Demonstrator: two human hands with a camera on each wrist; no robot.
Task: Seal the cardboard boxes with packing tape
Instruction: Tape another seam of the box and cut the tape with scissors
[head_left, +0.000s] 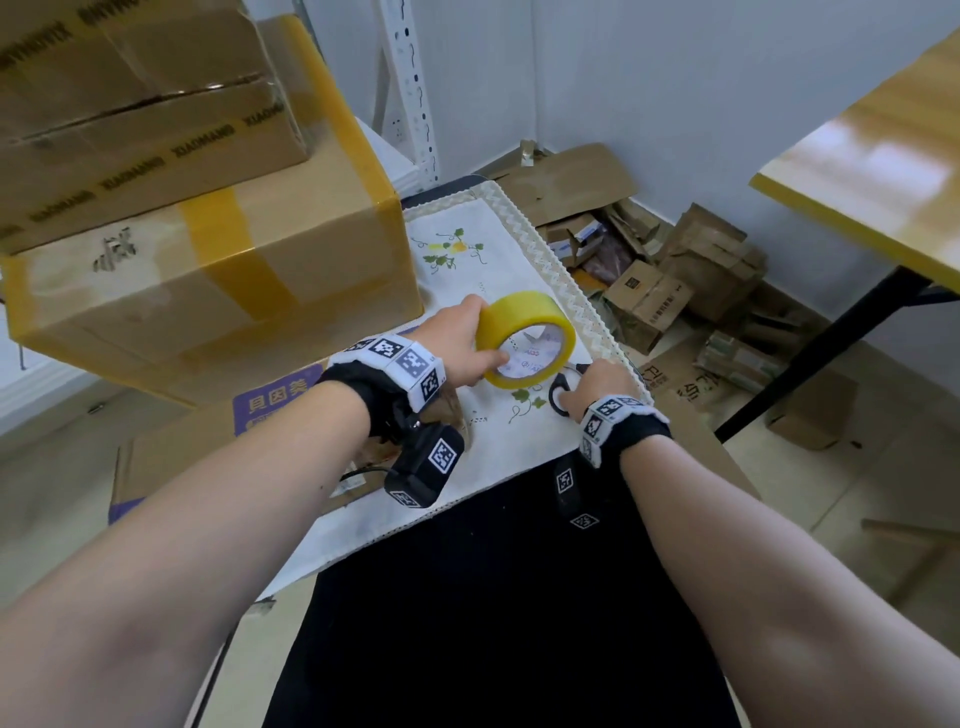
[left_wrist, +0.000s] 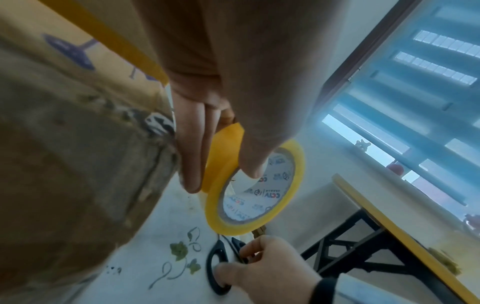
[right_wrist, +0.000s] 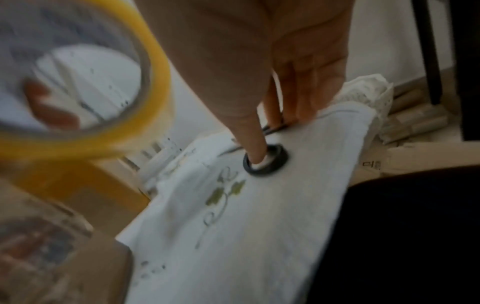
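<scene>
The left hand (head_left: 457, 345) pinched the yellow tape roll (head_left: 525, 339) in the head view, thumb inside the core and fingers over the outer rim, holding it tilted above the white embroidered cloth (head_left: 498, 447) that covered the tabletop. The right hand (head_left: 597, 387) lay just beside it near the tabletop's right edge, fingers curled down onto the black scissors (head_left: 558, 397), which rested on the cloth. A large cardboard box (head_left: 218, 280) banded with yellow tape stood at the tabletop's left side, with a second box (head_left: 140, 119) stacked on top. Flattened and small cartons (head_left: 649, 301) lay heaped on the floor past the right edge, next to a yellow-edged table (head_left: 857, 208).

From the left wrist, the left hand (left_wrist: 215, 115) gripped the tape roll (left_wrist: 254, 191), its thumb tip pressed inside the printed core while the fingers (left_wrist: 192, 148) lay against the outside. Below it the right hand (left_wrist: 267, 267) had a finger through one loop of the scissors (left_wrist: 215, 265) on the cloth (left_wrist: 161, 226).

From the right wrist, the picture was blurred; the right hand (right_wrist: 272, 72) had one finger poked down into a scissors loop (right_wrist: 267, 160), the other fingers bent around the handles. The tape roll (right_wrist: 85, 82) hung close at the left, above the cloth (right_wrist: 246, 236)
</scene>
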